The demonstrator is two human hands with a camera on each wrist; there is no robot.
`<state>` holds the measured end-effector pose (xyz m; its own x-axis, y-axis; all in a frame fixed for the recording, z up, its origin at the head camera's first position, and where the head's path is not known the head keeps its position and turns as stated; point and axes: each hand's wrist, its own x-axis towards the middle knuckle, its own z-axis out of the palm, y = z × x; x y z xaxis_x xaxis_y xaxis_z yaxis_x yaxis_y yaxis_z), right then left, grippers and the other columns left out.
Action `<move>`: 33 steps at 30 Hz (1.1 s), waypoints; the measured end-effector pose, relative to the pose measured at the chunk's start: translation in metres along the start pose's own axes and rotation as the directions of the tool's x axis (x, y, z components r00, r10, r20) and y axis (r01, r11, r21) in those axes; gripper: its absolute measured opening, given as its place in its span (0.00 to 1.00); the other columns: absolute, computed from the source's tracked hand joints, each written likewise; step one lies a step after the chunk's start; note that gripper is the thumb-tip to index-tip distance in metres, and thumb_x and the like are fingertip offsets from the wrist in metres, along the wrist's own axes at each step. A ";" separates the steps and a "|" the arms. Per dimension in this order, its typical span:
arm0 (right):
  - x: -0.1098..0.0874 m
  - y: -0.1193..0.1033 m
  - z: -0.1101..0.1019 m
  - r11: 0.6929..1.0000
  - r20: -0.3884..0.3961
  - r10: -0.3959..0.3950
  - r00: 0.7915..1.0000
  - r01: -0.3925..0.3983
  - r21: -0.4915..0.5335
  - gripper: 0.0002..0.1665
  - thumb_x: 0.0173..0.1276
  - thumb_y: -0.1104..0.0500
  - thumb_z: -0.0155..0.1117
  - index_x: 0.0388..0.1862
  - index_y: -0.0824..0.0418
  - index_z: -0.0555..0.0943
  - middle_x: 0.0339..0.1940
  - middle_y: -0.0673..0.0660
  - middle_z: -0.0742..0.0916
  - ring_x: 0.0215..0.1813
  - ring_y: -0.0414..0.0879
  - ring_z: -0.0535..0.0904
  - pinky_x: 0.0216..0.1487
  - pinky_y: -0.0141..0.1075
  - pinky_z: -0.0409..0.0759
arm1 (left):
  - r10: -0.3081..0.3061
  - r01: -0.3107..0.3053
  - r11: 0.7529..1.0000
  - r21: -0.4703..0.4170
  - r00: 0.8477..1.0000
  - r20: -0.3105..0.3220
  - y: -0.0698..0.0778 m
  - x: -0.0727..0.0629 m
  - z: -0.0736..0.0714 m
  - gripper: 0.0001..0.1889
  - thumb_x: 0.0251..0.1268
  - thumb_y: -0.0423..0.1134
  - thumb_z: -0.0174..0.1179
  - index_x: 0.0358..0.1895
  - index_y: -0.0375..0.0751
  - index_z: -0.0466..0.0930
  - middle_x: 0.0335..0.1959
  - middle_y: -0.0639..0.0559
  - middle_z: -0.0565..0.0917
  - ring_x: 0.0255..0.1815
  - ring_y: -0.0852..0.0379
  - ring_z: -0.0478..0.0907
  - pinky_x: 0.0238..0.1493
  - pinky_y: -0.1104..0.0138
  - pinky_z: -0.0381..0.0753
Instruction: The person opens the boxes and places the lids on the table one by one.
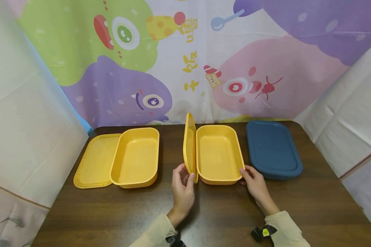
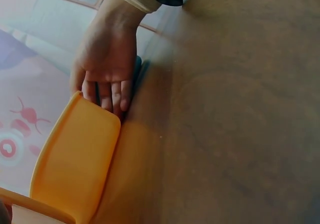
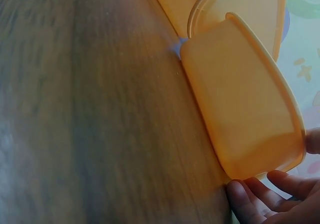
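A yellow lid (image 1: 190, 147) stands on edge along the left side of an open yellow food container (image 1: 219, 154). My left hand (image 1: 183, 192) grips the lid at its near end, thumb on the side facing the container. At the container's near right corner, my right hand (image 1: 257, 185) holds the rim, thumb over the edge and fingers against the outer wall. The right wrist view shows those fingers (image 3: 285, 184) on the container's wall (image 3: 240, 103), with the lid (image 3: 235, 8) rising behind. Only a sliver of the left hand shows in the left wrist view.
To the left, a second open yellow container (image 1: 136, 157) overlaps a flat yellow lid (image 1: 96, 161). A blue lidded container (image 1: 273, 147) sits close on the right. All rest on a dark wooden table (image 1: 216, 219), with a printed cloth (image 1: 201, 99) behind its far edge.
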<state>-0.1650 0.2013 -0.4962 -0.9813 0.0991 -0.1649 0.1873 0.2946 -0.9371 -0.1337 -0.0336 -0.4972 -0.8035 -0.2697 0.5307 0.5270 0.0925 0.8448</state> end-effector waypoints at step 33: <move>-0.002 -0.001 -0.001 1.000 -0.001 -0.001 1.000 0.001 0.012 0.28 0.77 0.52 0.51 0.66 0.70 0.70 0.58 0.70 0.79 0.39 0.30 0.76 0.41 0.28 0.82 | -0.182 0.194 0.967 0.163 0.979 -0.088 0.005 -0.006 -0.016 0.12 0.69 0.31 0.57 0.51 0.31 0.71 0.43 0.40 0.80 0.42 0.52 0.80 0.37 0.71 0.83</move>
<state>-0.1637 0.2014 -0.4951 -0.9815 0.0995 -0.1637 0.1857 0.2829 -0.9410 -0.1218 -0.0466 -0.4977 -0.8582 -0.3655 0.3604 0.3086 0.1935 0.9313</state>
